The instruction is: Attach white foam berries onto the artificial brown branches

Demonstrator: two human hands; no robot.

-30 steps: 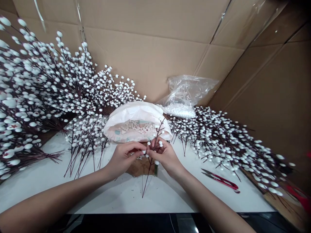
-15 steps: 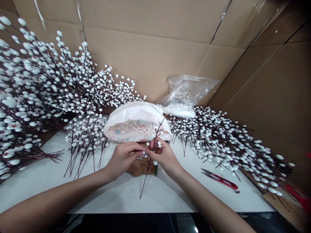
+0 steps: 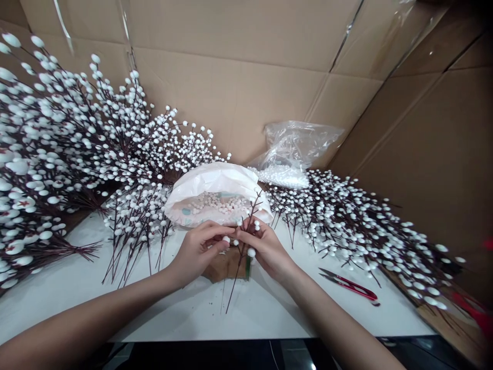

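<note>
My right hand [image 3: 265, 247] grips a thin dark twig [image 3: 235, 283] with a few white foam beads on its side shoots; its stem hangs down toward the white table [image 3: 200, 308]. My left hand [image 3: 200, 249] meets it from the left, fingers pinched on a small white bead [image 3: 226, 239] at one shoot's tip. Just behind the hands lies an open white bag [image 3: 215, 187] with loose white beads inside.
Heaps of beaded twigs lie at the left [image 3: 57, 154], by the bag [image 3: 138, 216] and at the right [image 3: 362, 226]. A clear bag of beads [image 3: 292, 154] sits at the back. Red snips [image 3: 352, 287] lie right of my right arm. Cardboard walls [image 3: 239, 77] surround the table.
The hands stay together on the twig, shifting only slightly. The left fingers have closed in on a bead at the twig.
</note>
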